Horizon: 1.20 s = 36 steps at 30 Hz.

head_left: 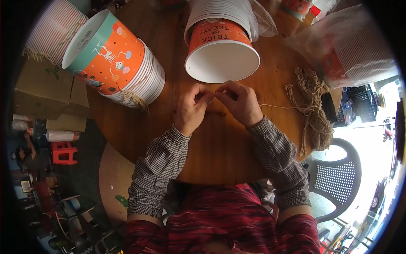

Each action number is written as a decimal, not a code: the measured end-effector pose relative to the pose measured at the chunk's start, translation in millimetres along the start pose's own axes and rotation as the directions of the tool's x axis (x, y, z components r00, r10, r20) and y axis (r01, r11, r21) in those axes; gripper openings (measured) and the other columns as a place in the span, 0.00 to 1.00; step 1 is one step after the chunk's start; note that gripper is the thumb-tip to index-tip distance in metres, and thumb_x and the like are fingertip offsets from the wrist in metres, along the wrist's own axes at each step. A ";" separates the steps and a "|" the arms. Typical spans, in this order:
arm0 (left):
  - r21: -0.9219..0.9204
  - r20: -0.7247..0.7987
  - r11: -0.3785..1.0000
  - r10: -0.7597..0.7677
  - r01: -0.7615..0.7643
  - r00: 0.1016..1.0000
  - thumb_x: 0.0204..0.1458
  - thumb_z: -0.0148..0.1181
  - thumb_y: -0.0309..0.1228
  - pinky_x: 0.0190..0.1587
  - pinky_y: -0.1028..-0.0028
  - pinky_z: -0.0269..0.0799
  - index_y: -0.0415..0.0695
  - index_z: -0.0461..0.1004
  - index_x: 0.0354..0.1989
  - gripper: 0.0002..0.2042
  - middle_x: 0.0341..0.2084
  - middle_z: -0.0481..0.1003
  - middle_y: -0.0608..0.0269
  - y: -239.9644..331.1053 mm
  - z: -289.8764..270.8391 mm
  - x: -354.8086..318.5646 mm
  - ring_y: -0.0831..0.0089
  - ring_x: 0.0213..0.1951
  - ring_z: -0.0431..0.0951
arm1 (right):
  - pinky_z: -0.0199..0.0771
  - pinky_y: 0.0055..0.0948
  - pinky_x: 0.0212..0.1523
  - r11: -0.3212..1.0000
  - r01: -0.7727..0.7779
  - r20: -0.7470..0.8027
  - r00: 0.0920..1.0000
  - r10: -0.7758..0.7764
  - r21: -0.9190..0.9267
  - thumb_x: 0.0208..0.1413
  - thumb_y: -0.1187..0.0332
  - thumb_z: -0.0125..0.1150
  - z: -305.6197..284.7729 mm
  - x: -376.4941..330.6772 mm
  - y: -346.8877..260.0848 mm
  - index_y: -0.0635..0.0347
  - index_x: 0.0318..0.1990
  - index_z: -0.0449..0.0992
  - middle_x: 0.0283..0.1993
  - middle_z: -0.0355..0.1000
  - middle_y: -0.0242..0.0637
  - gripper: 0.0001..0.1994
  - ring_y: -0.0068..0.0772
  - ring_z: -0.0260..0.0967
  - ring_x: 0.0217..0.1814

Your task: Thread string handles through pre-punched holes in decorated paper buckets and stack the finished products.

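My left hand (193, 108) and my right hand (240, 101) meet over the table, thumbs and forefingers pinched almost tip to tip. A thin strand of twine (279, 106) runs from a loose tan bundle of twine (314, 111) on the right and disappears under my right hand. Both pinches seem to be on this strand; its end is hidden by my fingers. Just beyond my fingertips a paper bucket (223, 61) lies on its side, its white opening toward me. It is orange with dark lettering, and its far end sits in a stack of white-rimmed buckets (220, 12).
On the left, an orange and green bucket (111, 55) tops a tilted stack beside another stack (57, 31). Bagged buckets (359, 55) stand at the right of the round wooden table (220, 156). A grey chair (336, 180) stands at lower right, a red stool (63, 153) at left.
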State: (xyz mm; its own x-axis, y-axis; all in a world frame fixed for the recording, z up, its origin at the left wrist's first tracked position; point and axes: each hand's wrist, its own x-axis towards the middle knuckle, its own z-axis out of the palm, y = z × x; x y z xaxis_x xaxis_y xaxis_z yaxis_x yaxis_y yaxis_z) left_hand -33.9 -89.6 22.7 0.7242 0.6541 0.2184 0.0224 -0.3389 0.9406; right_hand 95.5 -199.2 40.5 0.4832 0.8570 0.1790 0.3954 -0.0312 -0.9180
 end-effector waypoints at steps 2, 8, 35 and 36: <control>0.006 -0.011 1.000 0.008 -0.008 1.000 0.53 0.58 0.25 0.28 0.77 0.69 0.37 0.72 0.33 0.04 0.22 0.75 0.63 0.8 0.6 -0.4 0.78 0.25 0.74 | 0.64 0.20 0.26 1.000 -0.026 0.022 0.999 0.025 0.006 0.52 0.71 0.62 -1.1 -0.4 -0.3 0.64 0.35 0.75 0.24 0.69 0.28 0.06 0.14 0.60 0.23; 0.183 -0.087 0.946 0.286 -0.267 0.954 0.50 0.58 0.19 0.28 0.73 0.70 0.37 0.69 0.31 0.04 0.25 0.73 0.59 1.0 5.7 -0.1 0.68 0.26 0.75 | 0.68 0.23 0.28 0.994 0.061 0.041 0.998 -0.058 -0.095 0.52 0.70 0.61 -3.3 -2.1 -1.7 0.65 0.34 0.74 0.24 0.72 0.34 0.07 0.19 0.66 0.24; 0.297 0.023 0.842 0.466 -0.451 0.885 0.49 0.62 0.25 0.42 0.66 0.74 0.39 0.68 0.49 0.18 0.40 0.74 0.54 -0.5 27.1 24.0 0.59 0.41 0.76 | 0.66 0.29 0.55 0.632 0.181 -0.272 0.961 0.048 0.753 0.59 0.74 0.53 -48.4 24.9 31.6 0.64 0.36 0.74 0.55 0.69 0.45 0.04 0.30 0.69 0.54; 0.305 0.020 0.842 0.461 -0.444 0.887 0.49 0.62 0.25 0.42 0.66 0.74 0.39 0.68 0.49 0.18 0.40 0.74 0.54 -2.3 24.7 21.9 0.59 0.41 0.76 | 0.66 0.30 0.55 0.656 0.147 -0.232 0.972 0.045 0.741 0.60 0.74 0.53 -37.1 21.5 25.6 0.64 0.36 0.74 0.55 0.69 0.45 0.04 0.31 0.69 0.53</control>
State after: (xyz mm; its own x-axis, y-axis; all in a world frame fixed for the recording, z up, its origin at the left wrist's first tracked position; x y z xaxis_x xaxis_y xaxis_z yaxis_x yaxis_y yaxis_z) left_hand -1.0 -91.2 18.9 0.6665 0.4108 0.6221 -0.0927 -0.7824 0.6159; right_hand 145.0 -200.6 34.0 0.6685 0.7120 0.2148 -0.2486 0.4861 -0.8378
